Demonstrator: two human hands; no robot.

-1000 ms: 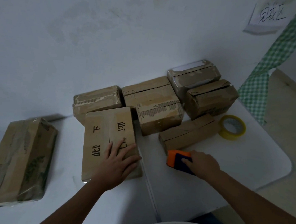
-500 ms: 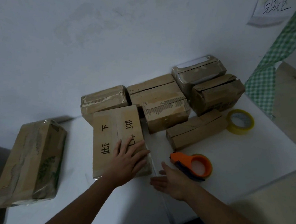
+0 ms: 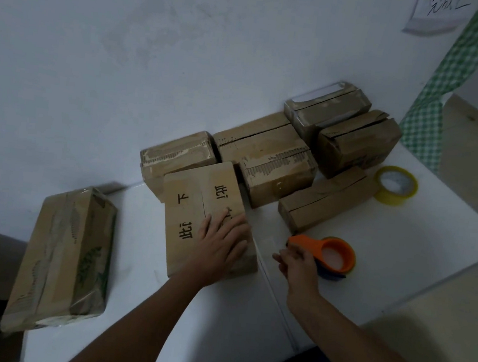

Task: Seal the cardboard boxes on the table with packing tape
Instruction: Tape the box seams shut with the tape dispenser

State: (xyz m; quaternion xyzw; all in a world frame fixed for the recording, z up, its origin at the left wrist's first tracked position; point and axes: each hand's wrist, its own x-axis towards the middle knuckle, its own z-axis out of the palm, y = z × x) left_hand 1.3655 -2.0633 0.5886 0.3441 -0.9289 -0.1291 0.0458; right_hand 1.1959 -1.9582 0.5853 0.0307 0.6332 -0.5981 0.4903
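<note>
now the right hand (image 3: 300, 264) has reached the tape dispenser (image 3: 330, 254)

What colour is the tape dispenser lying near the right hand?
Orange, with a dark blue underside; the tape dispenser shows clearly in the head view, beside the right hand.

The left hand (image 3: 220, 246) lies flat on the printed box (image 3: 196, 214), and beyond its fingers (image 3: 228, 223) a row of cardboard boxes (image 3: 263, 154) stands against the wall (image 3: 185, 59) and closes the way forward. To the left of these fingers there is a bare strip of surface (image 3: 137, 258), and then the wrapped box (image 3: 61, 260) blocks it. The right hand (image 3: 300, 262) is just beside the orange tape dispenser (image 3: 327, 252), which stands directly right of its fingers. Ahead of them lies the long flat box (image 3: 323, 203), and further right the yellow tape roll (image 3: 396, 185). Open surface stays to the right of the dispenser and nearer the person, between the two forearms.
</note>
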